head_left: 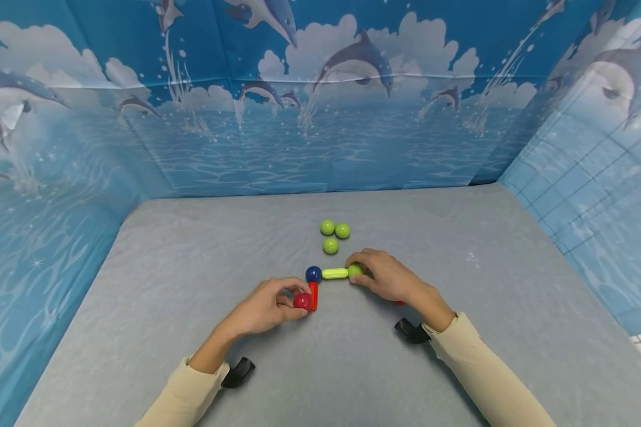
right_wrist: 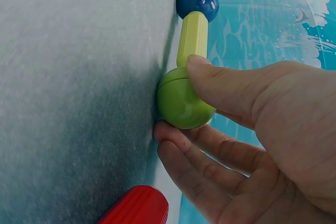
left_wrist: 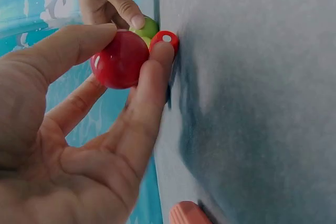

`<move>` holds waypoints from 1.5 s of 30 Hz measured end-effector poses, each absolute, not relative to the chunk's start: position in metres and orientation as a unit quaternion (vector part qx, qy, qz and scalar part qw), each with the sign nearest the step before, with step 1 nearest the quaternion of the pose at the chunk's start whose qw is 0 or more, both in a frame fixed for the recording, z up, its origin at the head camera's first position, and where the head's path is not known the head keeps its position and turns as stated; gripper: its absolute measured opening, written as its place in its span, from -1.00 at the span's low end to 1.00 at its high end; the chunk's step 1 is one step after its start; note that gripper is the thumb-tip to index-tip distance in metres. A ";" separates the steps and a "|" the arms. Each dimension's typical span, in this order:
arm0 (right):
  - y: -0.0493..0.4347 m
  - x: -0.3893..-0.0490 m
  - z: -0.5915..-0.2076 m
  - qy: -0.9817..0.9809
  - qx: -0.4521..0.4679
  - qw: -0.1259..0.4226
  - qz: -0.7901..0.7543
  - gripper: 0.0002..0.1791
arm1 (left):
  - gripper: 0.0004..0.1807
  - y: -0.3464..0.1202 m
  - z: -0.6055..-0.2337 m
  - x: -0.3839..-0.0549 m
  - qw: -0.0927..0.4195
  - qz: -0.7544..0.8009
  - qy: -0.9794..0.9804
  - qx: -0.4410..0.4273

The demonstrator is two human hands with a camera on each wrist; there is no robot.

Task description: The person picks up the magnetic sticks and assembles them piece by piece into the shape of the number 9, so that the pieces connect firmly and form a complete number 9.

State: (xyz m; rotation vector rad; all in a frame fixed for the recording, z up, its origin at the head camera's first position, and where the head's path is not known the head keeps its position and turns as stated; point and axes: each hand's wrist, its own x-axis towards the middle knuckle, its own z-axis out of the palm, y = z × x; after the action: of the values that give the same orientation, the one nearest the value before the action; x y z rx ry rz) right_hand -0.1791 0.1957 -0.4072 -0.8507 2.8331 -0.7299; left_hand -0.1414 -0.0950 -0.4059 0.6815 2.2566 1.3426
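Observation:
Between its thumb and fingers my left hand pinches a shiny red ball. One of its fingers touches the end of a red rod, which shows a pale dot in the left wrist view. The rod's far end meets a dark blue ball. From that ball a yellow-green rod runs right to a green ball. My right hand holds this green ball with thumb and fingers, low over the grey surface.
Several loose green balls include one just beyond the yellow-green rod. Another red rod lies near my right hand, mostly hidden in the head view. A salmon-coloured ribbed piece shows below my left hand. A dolphin-print curtain surrounds the grey surface.

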 end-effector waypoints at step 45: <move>0.195 -0.180 -0.408 0.932 -0.273 0.044 -0.235 -0.69 | -0.57 -0.081 -0.415 -0.149 0.222 0.376 0.842 0.317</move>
State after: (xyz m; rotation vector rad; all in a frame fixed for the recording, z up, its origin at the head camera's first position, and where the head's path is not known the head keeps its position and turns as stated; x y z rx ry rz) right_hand -0.1799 0.1950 -0.4084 -0.8354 2.8485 -0.7174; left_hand -0.1493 -0.0808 -0.4150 0.8772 2.3258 1.0402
